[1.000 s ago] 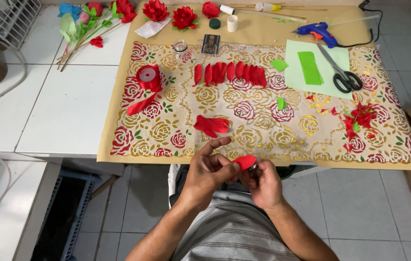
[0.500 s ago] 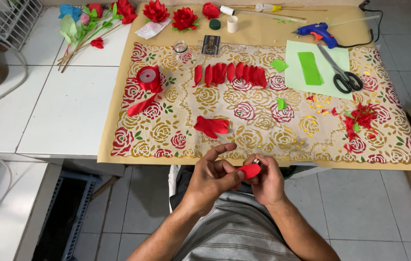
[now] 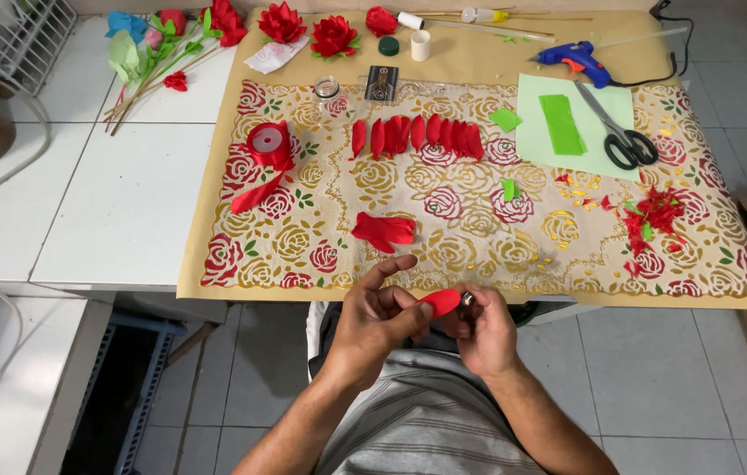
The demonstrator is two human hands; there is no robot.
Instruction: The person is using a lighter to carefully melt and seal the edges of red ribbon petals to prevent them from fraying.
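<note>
My left hand [image 3: 376, 323] and my right hand [image 3: 482, 329] meet just below the table's front edge, both pinching a small red ribbon petal [image 3: 440, 302] between the fingertips. A small metallic object shows at my right fingers; what it is cannot be told. On the rose-patterned mat [image 3: 479, 220] a row of several finished red petals [image 3: 415, 135] lies at the upper middle. A little pile of red ribbon pieces [image 3: 384, 230] sits just above my hands.
A red ribbon spool [image 3: 269, 142] with a loose tail lies left. Scissors [image 3: 618, 132], green paper strip [image 3: 561, 123] and blue glue gun [image 3: 572, 58] lie upper right. Red scraps [image 3: 655, 214] sit right. Finished red flowers [image 3: 307, 29] and stems [image 3: 155, 54] line the far edge.
Both hands have stayed together by the table edge, turning the red petal slightly between the fingers. Nothing on the mat has moved.
</note>
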